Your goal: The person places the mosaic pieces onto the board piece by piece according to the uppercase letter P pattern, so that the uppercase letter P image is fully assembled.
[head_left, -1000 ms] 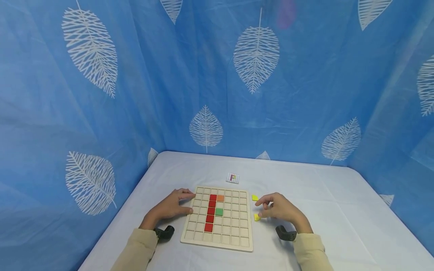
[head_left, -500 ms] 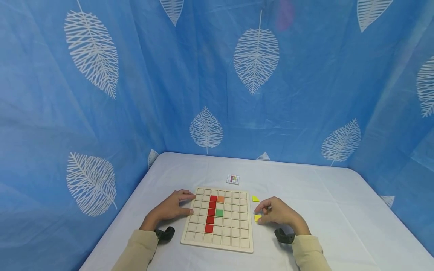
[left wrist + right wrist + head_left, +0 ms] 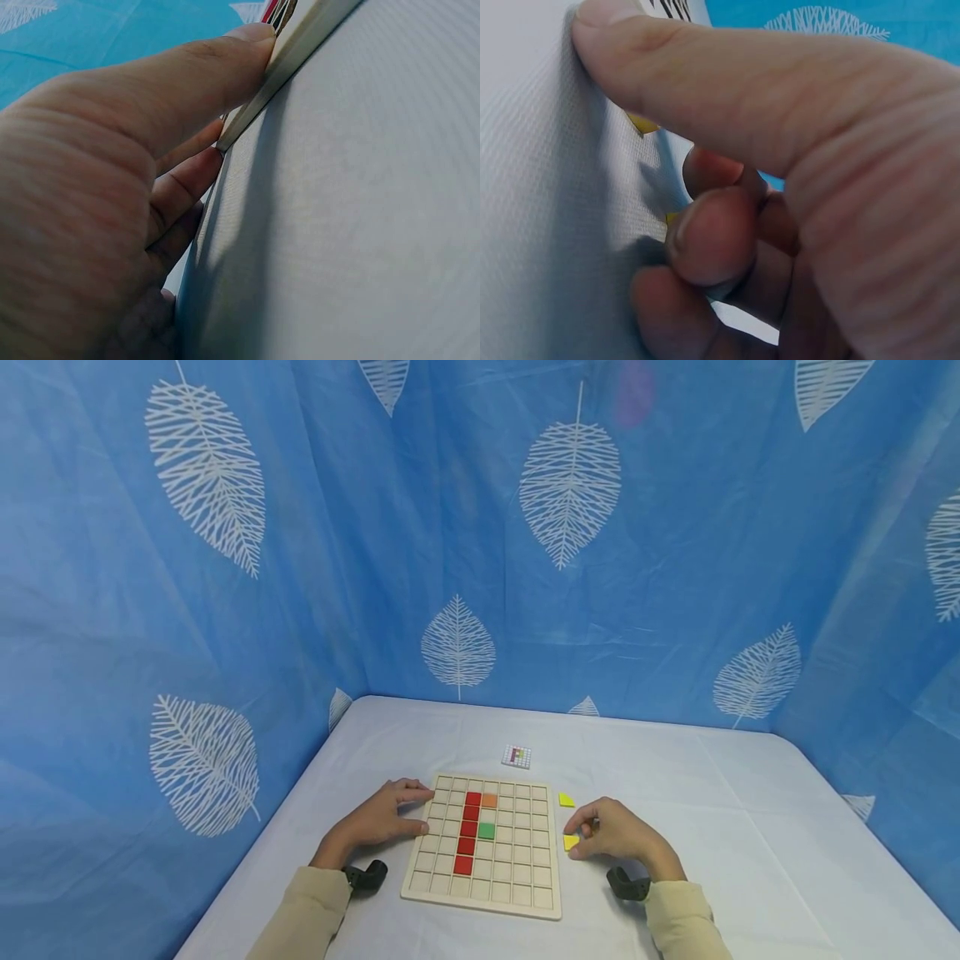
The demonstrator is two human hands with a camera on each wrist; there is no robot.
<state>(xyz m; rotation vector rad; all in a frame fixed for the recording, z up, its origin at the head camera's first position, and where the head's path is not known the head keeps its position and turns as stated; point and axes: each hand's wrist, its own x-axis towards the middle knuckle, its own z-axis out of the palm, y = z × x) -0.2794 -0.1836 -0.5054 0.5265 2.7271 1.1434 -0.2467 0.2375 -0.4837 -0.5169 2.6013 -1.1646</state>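
Note:
A wooden grid board (image 3: 517, 893) lies on the table, bearing a column of red tiles (image 3: 469, 829), an orange tile (image 3: 489, 800) and a green tile (image 3: 486, 831). My left hand (image 3: 378, 817) rests at the board's left edge; in the left wrist view its thumb (image 3: 240, 56) lies over the rim, its other fingertips against the side. Right of the board, my right hand (image 3: 615, 833) has thumb and index at opposite edges of a yellow tile (image 3: 571, 842). The right wrist view shows curled fingers (image 3: 712, 236), the thumb mostly hiding the tile; whether it is pinched I cannot tell.
A second yellow tile (image 3: 566, 800) with a rounded corner lies farther back beside the board. Behind the board is a small pattern card (image 3: 517, 756). A white cloth covers the table (image 3: 720, 810); a blue leaf-print curtain (image 3: 390, 610) encloses its far side and flanks.
My right hand has come down slightly toward me, its index finger drawing closer to the nearer yellow tile. The left hand and board keep their places.

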